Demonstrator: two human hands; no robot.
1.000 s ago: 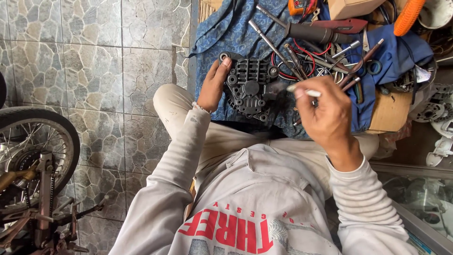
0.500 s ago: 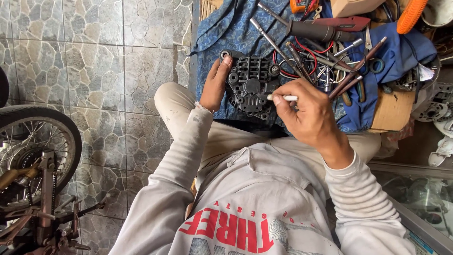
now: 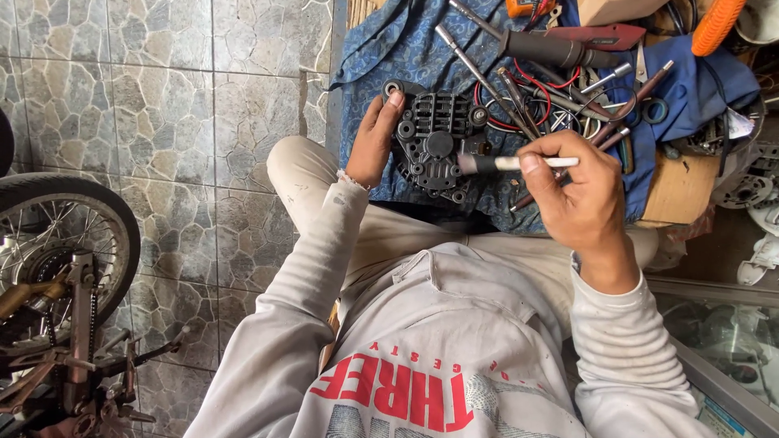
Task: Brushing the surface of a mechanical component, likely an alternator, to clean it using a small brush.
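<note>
The black, round, ribbed metal engine part (image 3: 434,142) lies on the blue patterned cloth (image 3: 381,57), just above the person's knees. The left hand (image 3: 375,144) rests curled against the part's left edge, thumb up by its rim, steadying it. The right hand (image 3: 580,195) is closed in a pinch around a small white-handled brush (image 3: 511,163), whose dark bristles touch the part's right side. Brushing probably goes best with short strokes away from the part's centre, while the left hand presses firmly so it cannot slide toward the pile of loose steel tools (image 3: 560,73) just right of it.
</note>
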